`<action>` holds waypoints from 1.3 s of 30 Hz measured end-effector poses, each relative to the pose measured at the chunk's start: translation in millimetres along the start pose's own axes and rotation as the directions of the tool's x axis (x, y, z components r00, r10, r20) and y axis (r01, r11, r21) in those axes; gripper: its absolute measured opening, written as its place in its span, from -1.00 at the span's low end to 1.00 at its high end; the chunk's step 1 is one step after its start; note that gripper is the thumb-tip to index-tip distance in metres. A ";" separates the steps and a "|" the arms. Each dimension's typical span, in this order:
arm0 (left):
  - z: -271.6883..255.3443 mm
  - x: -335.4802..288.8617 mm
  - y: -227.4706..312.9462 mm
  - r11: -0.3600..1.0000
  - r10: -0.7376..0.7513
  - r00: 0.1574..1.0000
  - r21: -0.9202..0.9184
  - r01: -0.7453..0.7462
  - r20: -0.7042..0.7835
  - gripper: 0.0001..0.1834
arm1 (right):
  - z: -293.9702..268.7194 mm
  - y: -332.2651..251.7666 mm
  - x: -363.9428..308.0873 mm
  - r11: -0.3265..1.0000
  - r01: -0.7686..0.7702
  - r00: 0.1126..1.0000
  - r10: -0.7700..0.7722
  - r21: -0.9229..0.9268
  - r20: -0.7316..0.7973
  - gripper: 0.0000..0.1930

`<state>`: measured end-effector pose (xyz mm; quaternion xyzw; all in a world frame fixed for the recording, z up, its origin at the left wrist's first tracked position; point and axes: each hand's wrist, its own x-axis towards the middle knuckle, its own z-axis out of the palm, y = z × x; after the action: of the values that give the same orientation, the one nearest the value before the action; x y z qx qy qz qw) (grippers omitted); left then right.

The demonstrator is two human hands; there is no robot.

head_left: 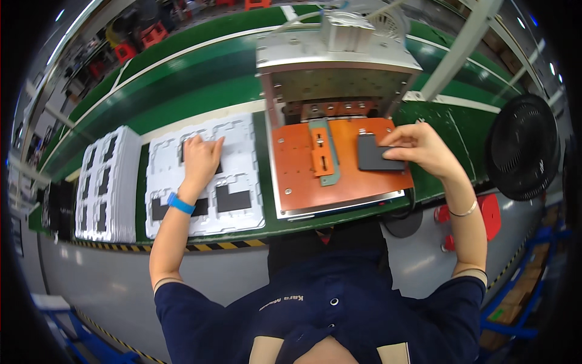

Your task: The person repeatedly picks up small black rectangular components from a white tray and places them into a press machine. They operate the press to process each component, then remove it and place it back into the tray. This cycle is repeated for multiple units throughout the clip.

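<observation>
My right hand (pixel 421 145) pinches a flat black L-shaped piece (pixel 371 155) by its right side, thumb and fingers closed on it. The piece lies on or just above the orange plate (pixel 297 191) of a metal bench press (pixel 339 54); a small pale tab sticks out of its far edge. On the left, my left hand (pixel 203 159) is over a white moulded tray (pixel 245 139), thumb and fingers apart. Dark parts of another black piece (pixel 219 168) show around that hand, its middle hidden. More black pieces (pixel 233 198) sit in the tray's near pockets.
A stack of similar white trays (pixel 121 182) stands farther left. An orange slotted block (pixel 321 151) is fixed on the press plate beside a grey-green strip. A black round fan (pixel 522 147) stands at the right. A red stool (pixel 490 217) is below the bench edge.
</observation>
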<state>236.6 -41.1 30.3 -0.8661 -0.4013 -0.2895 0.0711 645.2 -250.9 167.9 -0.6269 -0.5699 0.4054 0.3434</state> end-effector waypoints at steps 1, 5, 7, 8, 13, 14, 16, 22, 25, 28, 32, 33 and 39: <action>-3.6 1.6 4.0 1.000 -0.025 1.000 0.007 0.025 0.002 -0.61 | 7.2 5.7 5.8 0.999 0.021 1.000 -0.021 0.032 -0.013 -0.77; -34.4 17.8 34.5 0.988 0.154 0.976 -0.009 -0.157 -0.156 -0.82 | 39.2 2.3 16.1 0.960 0.206 0.970 -0.226 -0.192 -0.093 -0.86; -55.2 28.1 80.3 0.965 0.229 0.957 -0.086 -0.247 -0.176 -0.84 | 50.2 1.6 13.6 0.882 0.318 0.916 -0.381 -0.347 -0.128 -0.87; -64.6 30.8 102.8 0.927 0.306 0.938 -0.172 -0.333 -0.162 -0.82 | 54.5 11.3 15.0 0.825 0.394 0.861 -0.486 -0.406 -0.152 -0.88; -78.9 34.9 181.8 0.698 0.612 0.773 -0.575 -0.427 0.169 -0.31 | 51.8 11.3 26.8 0.765 0.450 0.841 -0.537 -0.460 -0.069 -0.88; -77.4 35.6 186.6 0.699 0.631 0.741 -0.584 -0.414 0.230 -0.22 | 52.2 12.3 31.3 0.782 0.462 0.846 -0.530 -0.418 -0.058 -0.87; -71.1 38.0 188.4 0.707 0.665 0.664 -0.573 -0.414 0.341 -0.08 | 53.9 16.0 38.0 0.722 0.511 0.803 -0.595 -0.466 -0.042 -0.85; -68.5 37.4 185.8 0.702 0.671 0.649 -0.587 -0.402 0.358 -0.07 | 57.8 13.7 36.3 0.479 0.514 0.751 -0.653 -0.712 0.103 -0.72; -66.3 37.9 185.4 0.702 0.674 0.645 -0.585 -0.407 0.360 -0.09 | 59.4 10.7 32.1 0.374 0.475 0.748 -0.649 -0.796 0.141 -0.71; -66.7 39.8 185.2 0.705 0.679 0.633 -0.571 -0.421 0.371 -0.08 | 62.0 13.5 33.4 0.382 0.421 0.763 -0.639 -0.823 0.095 -0.67; -66.6 39.6 184.6 0.712 0.677 0.626 -0.562 -0.421 0.388 -0.08 | 65.6 14.8 42.1 0.471 0.433 0.713 -0.701 -0.769 -0.028 -0.69; -66.6 39.1 184.2 0.715 0.673 0.628 -0.562 -0.417 0.391 -0.08 | 63.7 18.1 42.7 0.501 0.477 0.705 -0.709 -0.722 -0.027 -0.70; -66.6 39.6 183.5 0.714 0.677 0.626 -0.555 -0.428 0.387 -0.09 | 58.4 24.5 36.9 0.529 0.564 0.710 -0.702 -0.634 0.046 -0.78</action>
<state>362.4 -161.4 127.3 -0.9866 -0.0395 -0.0591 -0.1472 604.2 -218.9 116.3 -0.4896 -0.8158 -0.0236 0.3071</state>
